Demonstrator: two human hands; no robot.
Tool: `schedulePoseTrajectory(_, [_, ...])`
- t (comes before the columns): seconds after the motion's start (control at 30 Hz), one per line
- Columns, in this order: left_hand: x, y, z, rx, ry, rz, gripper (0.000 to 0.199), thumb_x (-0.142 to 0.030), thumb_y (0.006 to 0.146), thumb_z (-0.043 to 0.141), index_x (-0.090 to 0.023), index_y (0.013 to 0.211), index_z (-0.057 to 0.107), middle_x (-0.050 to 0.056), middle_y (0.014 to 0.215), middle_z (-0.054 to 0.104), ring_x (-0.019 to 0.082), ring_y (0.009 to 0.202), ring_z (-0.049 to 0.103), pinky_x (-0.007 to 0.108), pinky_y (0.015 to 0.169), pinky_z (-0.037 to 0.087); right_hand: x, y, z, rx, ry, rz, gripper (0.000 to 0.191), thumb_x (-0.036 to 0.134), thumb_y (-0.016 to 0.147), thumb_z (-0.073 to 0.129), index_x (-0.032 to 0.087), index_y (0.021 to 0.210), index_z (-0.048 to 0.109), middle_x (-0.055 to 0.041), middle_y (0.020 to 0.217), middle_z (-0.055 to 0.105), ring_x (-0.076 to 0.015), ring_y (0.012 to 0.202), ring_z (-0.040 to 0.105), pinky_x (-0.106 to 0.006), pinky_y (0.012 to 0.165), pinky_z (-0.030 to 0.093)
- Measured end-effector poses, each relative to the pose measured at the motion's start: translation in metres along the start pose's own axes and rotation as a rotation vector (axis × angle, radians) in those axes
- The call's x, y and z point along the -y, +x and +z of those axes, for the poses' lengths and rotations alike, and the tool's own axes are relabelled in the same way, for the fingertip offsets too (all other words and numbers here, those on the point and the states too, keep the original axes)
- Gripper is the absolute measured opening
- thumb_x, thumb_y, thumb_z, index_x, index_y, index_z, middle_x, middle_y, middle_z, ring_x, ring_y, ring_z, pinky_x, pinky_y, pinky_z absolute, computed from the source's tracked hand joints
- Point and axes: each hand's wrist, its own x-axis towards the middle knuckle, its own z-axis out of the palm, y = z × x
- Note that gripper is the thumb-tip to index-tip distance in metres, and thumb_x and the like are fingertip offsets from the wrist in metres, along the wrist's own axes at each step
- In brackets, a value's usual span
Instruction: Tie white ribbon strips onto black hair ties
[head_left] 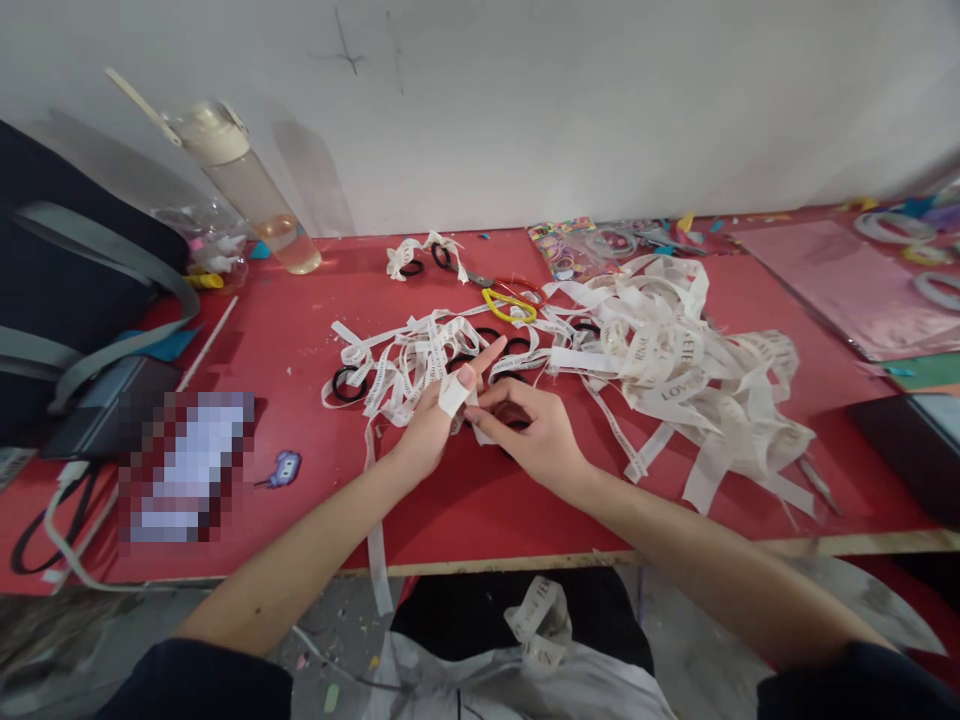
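Observation:
Near the middle of the red table my left hand (436,425) pinches a piece of white ribbon (454,394) between thumb and fingers, its index finger pointing up and right. My right hand (534,430) touches the lower end of that ribbon with closed fingertips. Beneath and behind the hands are black hair ties (349,383) and narrow printed ribbon (397,375). A large heap of wide printed ribbon (675,350) lies to the right. Scissors with red and yellow handles (510,305) rest behind the hands.
A clear bottle (259,195) stands at the back left. A phone (191,465), a purple charm (283,469) and a dark bag (67,260) are on the left. Pink sheets (840,280) and a black box (911,440) lie right. Ribbon (541,620) rests on the lap.

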Motion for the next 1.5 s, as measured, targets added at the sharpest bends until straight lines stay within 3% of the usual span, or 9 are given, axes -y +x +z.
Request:
schedulePoseTrajectory(0.13, [0.000,0.001,0.007,-0.051,-0.042,0.039,0.050,-0.063,0.087,0.052,-0.016,0.099,0.067,-0.004,0.066,0.030,0.010,0.059,0.023,0.024,0.052,0.027,0.000,-0.004,0.005,0.049,-0.097,-0.165,0.009,0.026,0.089,0.064,0.019,0.089,0.070,-0.0041,0.083,0.072,-0.0138,0.071,0.067,-0.024,0.064,0.054])
schedulePoseTrajectory(0.23, [-0.004,0.002,0.009,-0.088,-0.039,0.029,0.049,-0.063,0.086,0.051,-0.016,0.091,0.066,-0.003,0.064,0.026,0.011,0.058,0.021,0.025,0.051,0.026,-0.004,-0.005,0.005,0.167,-0.124,-0.351,0.020,0.028,0.093,0.060,0.019,0.108,0.070,-0.0072,0.093,0.073,-0.0161,0.084,0.068,-0.028,0.075,0.055])
schedulePoseTrajectory(0.37, [-0.015,0.001,0.013,-0.109,-0.124,0.037,0.050,-0.061,0.088,0.045,-0.019,0.101,0.067,-0.004,0.063,0.021,0.012,0.056,0.021,0.026,0.050,0.028,-0.011,-0.006,0.003,0.355,-0.161,-0.390,0.045,0.036,0.095,0.058,0.018,0.137,0.054,-0.0012,0.078,0.070,-0.0107,0.062,0.061,-0.021,0.061,0.049])
schedulePoseTrajectory(0.47, [-0.020,-0.002,0.016,-0.099,-0.192,-0.015,0.052,-0.058,0.090,0.041,-0.019,0.114,0.066,-0.005,0.061,0.020,0.012,0.053,0.022,0.026,0.048,0.028,-0.011,-0.007,0.001,0.468,-0.239,-0.324,0.054,0.039,0.094,0.058,0.018,0.143,0.047,0.0031,0.067,0.067,-0.0087,0.051,0.055,-0.019,0.053,0.042])
schedulePoseTrajectory(0.7, [-0.008,-0.009,0.016,-0.009,-0.334,-0.092,0.051,-0.047,0.089,0.051,-0.020,0.132,0.058,-0.004,0.061,0.032,0.011,0.053,0.029,0.023,0.049,0.033,-0.003,-0.005,-0.002,0.299,-0.128,-0.273,0.034,0.040,0.098,0.051,0.015,0.115,0.067,0.0055,0.053,0.057,-0.0064,0.047,0.047,-0.018,0.051,0.038])
schedulePoseTrajectory(0.9, [-0.008,-0.006,0.018,-0.034,-0.349,-0.083,0.039,-0.047,0.087,0.050,-0.021,0.112,0.063,-0.005,0.060,0.023,0.012,0.053,0.025,0.024,0.048,0.030,-0.003,-0.008,-0.001,0.459,-0.261,-0.302,0.053,0.050,0.095,0.053,0.014,0.134,0.055,0.0038,0.059,0.062,-0.0081,0.046,0.049,-0.020,0.049,0.036])
schedulePoseTrajectory(1.17, [0.001,-0.006,0.018,0.017,-0.307,-0.158,0.049,-0.055,0.089,0.043,-0.018,0.113,0.063,-0.006,0.055,0.023,0.011,0.047,0.021,0.024,0.041,0.025,-0.003,-0.007,0.000,0.493,-0.455,-0.287,0.048,0.052,0.091,0.059,0.016,0.124,0.057,0.0008,0.065,0.065,-0.0111,0.048,0.050,-0.022,0.046,0.031])
schedulePoseTrajectory(1.37, [-0.004,-0.007,0.013,0.062,-0.295,-0.154,0.050,-0.046,0.085,0.058,-0.017,0.125,0.059,-0.005,0.058,0.041,0.010,0.048,0.034,0.021,0.042,0.031,-0.001,-0.008,0.000,0.306,-0.205,-0.202,0.015,0.031,0.097,0.054,0.019,0.099,0.062,0.0059,0.054,0.060,-0.0079,0.046,0.055,-0.019,0.051,0.041])
schedulePoseTrajectory(1.5, [-0.013,-0.003,0.011,-0.004,-0.369,-0.064,0.046,-0.044,0.085,0.059,-0.014,0.120,0.065,-0.005,0.056,0.037,0.009,0.050,0.033,0.021,0.046,0.032,0.003,-0.007,-0.006,0.155,0.078,-0.109,0.012,0.031,0.097,0.053,0.021,0.091,0.057,0.0069,0.055,0.059,-0.0067,0.044,0.055,-0.018,0.050,0.045])
